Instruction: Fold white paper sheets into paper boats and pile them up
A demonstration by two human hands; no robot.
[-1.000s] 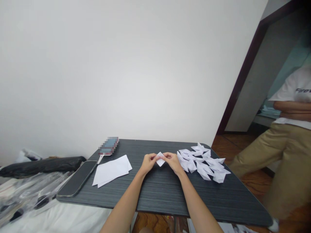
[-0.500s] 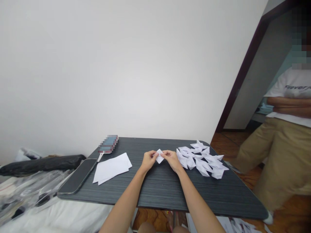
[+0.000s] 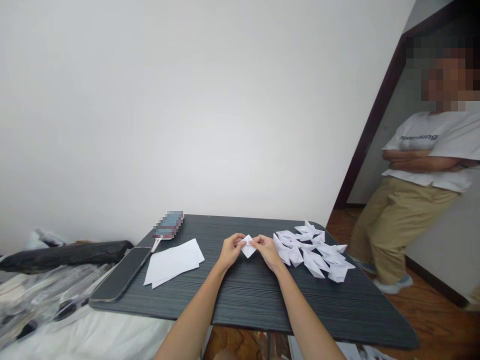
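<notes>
A small white piece of folded paper (image 3: 248,250), diamond-shaped with a point up and a point down, is held just above the dark table (image 3: 255,295). My left hand (image 3: 231,250) pinches its left corner between thumb and fingers. On the other side my right hand (image 3: 265,251) grips the right corner the same way. Close to the right hand lies a cluster of several folded paper boats (image 3: 315,262). Flat sheets of white paper (image 3: 172,262) rest on the table to the left of my left hand.
A dark phone (image 3: 120,275) lies at the table's left edge, and behind it a device with a blurred screen (image 3: 169,225). Plastic-wrapped items (image 3: 56,295) are heaped left of the table. A person (image 3: 416,165) with folded arms stands at the right by the doorway.
The folded paper has been spread a little wider between my fingers, showing a crease across its middle. The person at the right has shifted and now leans by the wall.
</notes>
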